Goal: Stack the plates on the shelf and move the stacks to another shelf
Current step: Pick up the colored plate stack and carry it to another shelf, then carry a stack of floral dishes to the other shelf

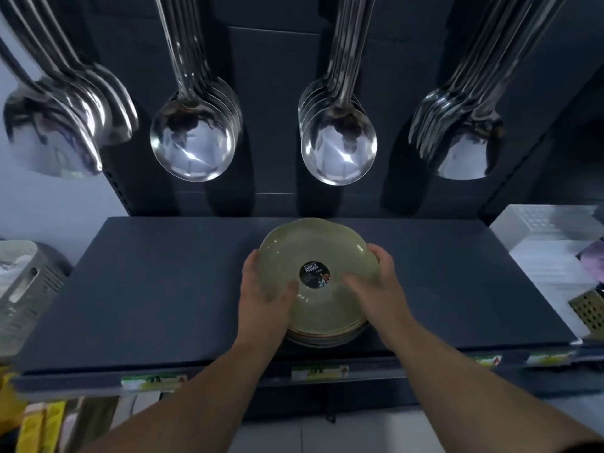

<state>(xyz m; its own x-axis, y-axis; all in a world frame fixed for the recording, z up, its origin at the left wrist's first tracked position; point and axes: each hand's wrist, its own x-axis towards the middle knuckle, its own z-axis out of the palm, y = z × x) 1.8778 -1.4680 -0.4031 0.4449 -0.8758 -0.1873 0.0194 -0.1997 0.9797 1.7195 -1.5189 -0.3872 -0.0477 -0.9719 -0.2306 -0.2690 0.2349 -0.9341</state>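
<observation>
A stack of several pale green plates (322, 243) sits in the middle of a dark shelf (147, 289), near its front edge. The top plate carries a round black sticker (314, 273) at its centre. My left hand (264, 289) grips the stack's left rim, thumb lying on the top plate. My right hand (372, 282) holds the right rim, fingers curled over the edge and thumb on top. Whether the stack rests on the shelf or is slightly lifted I cannot tell.
Rows of steel ladles (192, 142) and spoons (338, 148) hang on the back panel above the shelf. A grey basket (23, 289) stands at the left, white containers (552, 243) at the right. Price tags (153, 380) line the shelf's front edge.
</observation>
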